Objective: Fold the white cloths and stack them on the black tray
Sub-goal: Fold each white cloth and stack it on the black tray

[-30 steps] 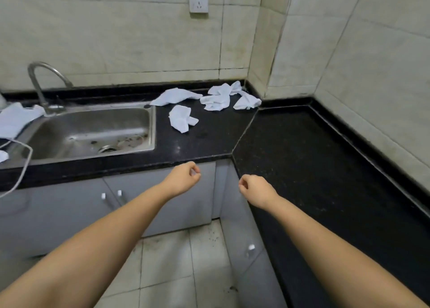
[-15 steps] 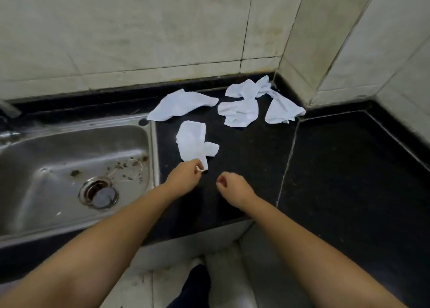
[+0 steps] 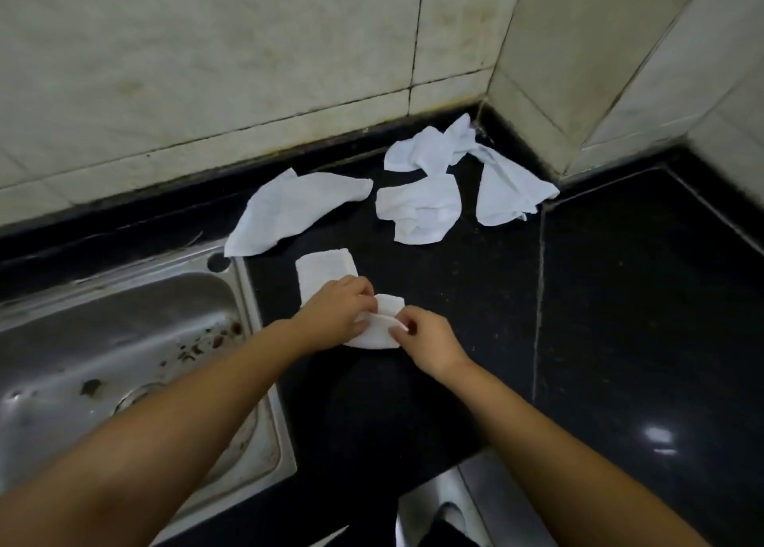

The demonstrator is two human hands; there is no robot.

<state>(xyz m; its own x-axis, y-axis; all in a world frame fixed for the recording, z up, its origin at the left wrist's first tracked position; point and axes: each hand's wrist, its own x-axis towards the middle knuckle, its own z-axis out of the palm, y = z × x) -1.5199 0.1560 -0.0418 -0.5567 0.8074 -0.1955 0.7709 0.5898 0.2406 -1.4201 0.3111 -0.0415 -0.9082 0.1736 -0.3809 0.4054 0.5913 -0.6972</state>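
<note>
Black counter (image 3: 620,298) carries a white cloth (image 3: 326,271) that the left hand (image 3: 335,315) and right hand (image 3: 430,346) both pinch at its near end, with four more cloths (image 3: 417,209) crumpled behind it toward the wall corner and a steel sink (image 3: 124,339) just left.

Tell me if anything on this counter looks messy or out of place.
Four crumpled white cloths lie scattered, unfolded, near the back corner of the black stone counter. The stainless steel sink has dark debris specks around its drain. No black tray is in view.
</note>
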